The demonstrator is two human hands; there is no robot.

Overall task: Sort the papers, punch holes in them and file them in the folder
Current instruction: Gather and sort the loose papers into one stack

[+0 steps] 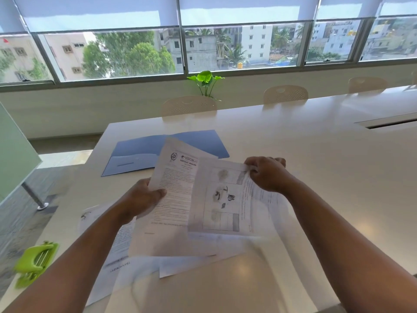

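Punch point(36, 263) (lime green) sits at the counter's point(293, 143) left edge, and beyond it we see the blue folder point(140, 152) lying open. Our left hand point(141, 201) grips a printed page point(174, 188); our right hand point(266, 173) pinches a picture sheet point(220, 199) above loose papers point(171, 263).
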